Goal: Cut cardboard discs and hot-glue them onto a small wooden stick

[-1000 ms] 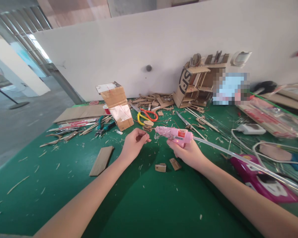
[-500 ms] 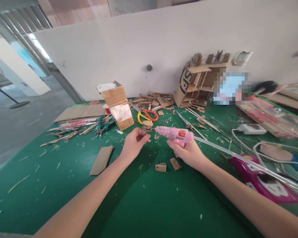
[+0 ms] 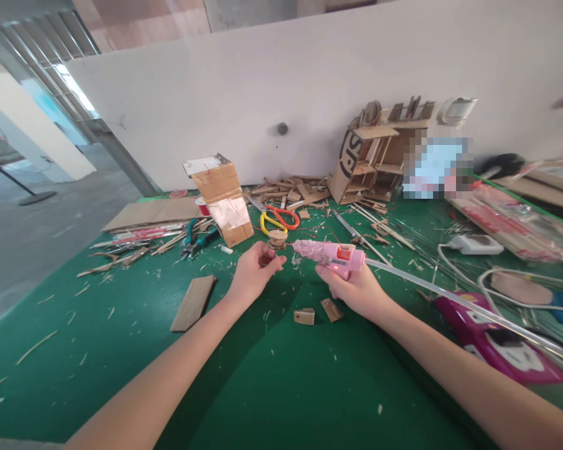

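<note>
My left hand [image 3: 256, 272] pinches a small round cardboard piece [image 3: 277, 239] that looks like stacked discs. In my right hand [image 3: 351, 287] is a pink hot glue gun [image 3: 328, 253], its nozzle pointing left, right beside the cardboard discs. A long clear glue stick [image 3: 431, 287] runs out of the gun's back over my right forearm. On the green table below lie two small folded cardboard pieces, one with a hole [image 3: 304, 316] and one tilted [image 3: 332, 309]. Left of my left hand is a flat cardboard strip [image 3: 193, 304].
Scissors [image 3: 281, 219], a knife [image 3: 349, 228] and pliers [image 3: 199, 240] lie beyond my hands. Behind them stand a bent cardboard piece [image 3: 223, 197] and a cardboard shelf [image 3: 370, 162] among scraps. A magenta device [image 3: 502, 344] and white cable [image 3: 488, 281] are at right.
The cardboard discs in my left hand have tilted slightly and shifted a little left. The glue gun stays almost still, its nozzle beside them.
</note>
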`<state>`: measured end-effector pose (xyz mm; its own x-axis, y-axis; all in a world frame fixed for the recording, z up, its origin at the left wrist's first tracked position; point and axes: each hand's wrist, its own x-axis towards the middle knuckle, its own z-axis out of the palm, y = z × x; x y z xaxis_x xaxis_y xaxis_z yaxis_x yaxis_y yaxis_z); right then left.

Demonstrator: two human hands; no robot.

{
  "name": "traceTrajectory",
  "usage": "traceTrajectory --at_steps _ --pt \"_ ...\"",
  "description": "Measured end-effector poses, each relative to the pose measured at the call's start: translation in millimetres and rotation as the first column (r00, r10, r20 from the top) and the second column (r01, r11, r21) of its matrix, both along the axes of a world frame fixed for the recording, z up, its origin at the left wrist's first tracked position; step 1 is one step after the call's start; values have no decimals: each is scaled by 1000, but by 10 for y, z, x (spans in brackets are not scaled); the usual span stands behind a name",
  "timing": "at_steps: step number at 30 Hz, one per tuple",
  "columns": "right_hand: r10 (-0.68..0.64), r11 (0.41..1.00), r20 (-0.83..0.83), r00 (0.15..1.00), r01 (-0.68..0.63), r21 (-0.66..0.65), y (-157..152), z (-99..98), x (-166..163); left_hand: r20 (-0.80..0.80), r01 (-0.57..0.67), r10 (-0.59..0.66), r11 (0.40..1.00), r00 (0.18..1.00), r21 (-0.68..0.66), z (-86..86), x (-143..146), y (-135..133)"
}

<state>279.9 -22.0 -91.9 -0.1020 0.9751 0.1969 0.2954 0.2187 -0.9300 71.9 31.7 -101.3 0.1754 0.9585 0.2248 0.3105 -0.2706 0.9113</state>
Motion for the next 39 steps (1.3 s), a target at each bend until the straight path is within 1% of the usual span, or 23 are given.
traceTrajectory --at_steps 6,10,22,27,33,39 --pt "-22 1000 -3 1000 22 -13 -3 -11 -6 -11 8 -8 1000 1000 -3 5 -9 -6" --pt "-8 1000 -8 1000 8 -16 -5 -4 -3 -30 8 -8 1000 1000 0 15 -5 -18" --pt "-28 1000 15 999 28 8 10 2 0 14 8 -8 1000 1000 -1 13 6 -16" --pt "-27 1000 26 999 27 8 8 -1 6 -12 -5 5 1000 1000 2 31 10 -25" --pt "-21 1000 9 1000 21 -3 9 -11 14 -50 -26 28 999 998 35 42 -3 -28" --pt "-6 1000 17 1000 6 -21 7 -27 22 -33 -26 26 1000 999 0 25 -2 -15"
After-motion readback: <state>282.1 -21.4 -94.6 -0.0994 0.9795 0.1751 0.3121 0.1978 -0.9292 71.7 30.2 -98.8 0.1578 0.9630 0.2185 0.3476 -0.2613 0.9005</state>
